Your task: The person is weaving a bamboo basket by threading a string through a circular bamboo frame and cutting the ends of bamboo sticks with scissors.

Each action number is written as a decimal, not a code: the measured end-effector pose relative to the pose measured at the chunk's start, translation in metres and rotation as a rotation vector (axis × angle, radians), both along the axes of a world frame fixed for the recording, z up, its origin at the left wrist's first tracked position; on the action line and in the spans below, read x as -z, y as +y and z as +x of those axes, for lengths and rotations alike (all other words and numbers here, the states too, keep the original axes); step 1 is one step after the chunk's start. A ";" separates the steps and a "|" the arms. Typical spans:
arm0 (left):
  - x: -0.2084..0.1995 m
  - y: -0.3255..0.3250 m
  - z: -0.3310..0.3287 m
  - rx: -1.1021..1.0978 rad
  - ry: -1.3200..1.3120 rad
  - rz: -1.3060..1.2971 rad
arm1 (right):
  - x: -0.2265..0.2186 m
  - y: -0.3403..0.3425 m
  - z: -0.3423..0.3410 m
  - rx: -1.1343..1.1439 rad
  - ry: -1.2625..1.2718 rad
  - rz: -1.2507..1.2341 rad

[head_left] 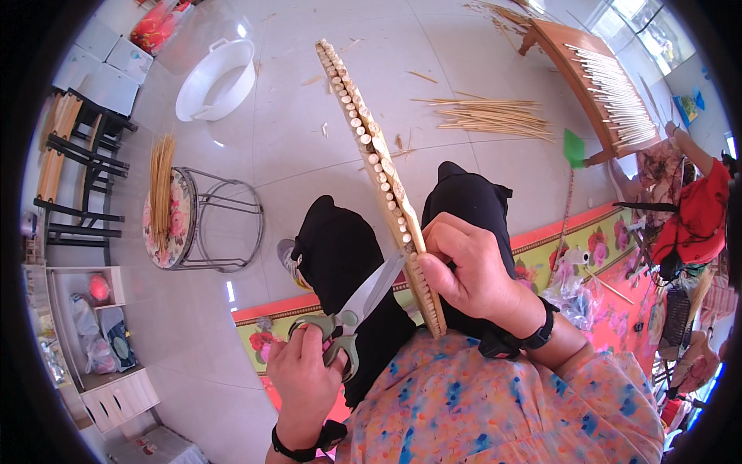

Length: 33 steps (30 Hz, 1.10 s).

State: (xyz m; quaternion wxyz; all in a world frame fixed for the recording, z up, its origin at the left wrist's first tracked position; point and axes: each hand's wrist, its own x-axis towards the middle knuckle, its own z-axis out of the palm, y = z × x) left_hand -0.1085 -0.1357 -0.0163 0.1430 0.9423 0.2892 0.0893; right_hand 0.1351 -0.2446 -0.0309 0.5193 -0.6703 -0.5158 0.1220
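My left hand (303,370) is closed round the green handles of a pair of scissors (352,313). The scissors' blades point up and right, their tips close to the stalk panel; whether they touch it I cannot tell. My right hand (473,269) pinches that panel of bound plant stalks (379,155) at its right side. Seen edge-on, the long panel shows a row of round pale cut stalk ends. It stands tilted between my knees, its lower end by my patterned smock (495,402).
A round stool (174,232) at left bears a stalk bundle (161,189). Beyond it sits a white basin (216,81). Loose stalks (495,116) lie on the floor. At right are a wooden bench (568,77) with pale sticks, a green fly swatter (573,147) and another person in red (696,216).
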 end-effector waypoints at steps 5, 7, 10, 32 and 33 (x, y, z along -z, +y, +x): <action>0.002 -0.004 0.003 -0.029 -0.007 -0.015 | -0.002 0.000 0.001 -0.003 -0.014 -0.021; 0.002 -0.006 0.004 -0.033 -0.007 -0.019 | -0.002 0.000 0.001 -0.001 -0.026 -0.019; 0.001 -0.007 0.002 -0.029 0.015 -0.043 | -0.002 0.001 0.000 0.010 -0.022 0.002; 0.006 -0.011 -0.001 0.005 -0.019 0.053 | -0.004 0.001 -0.001 0.013 -0.005 -0.024; 0.005 -0.011 -0.001 0.010 -0.014 0.054 | -0.004 0.001 -0.001 0.012 -0.006 -0.024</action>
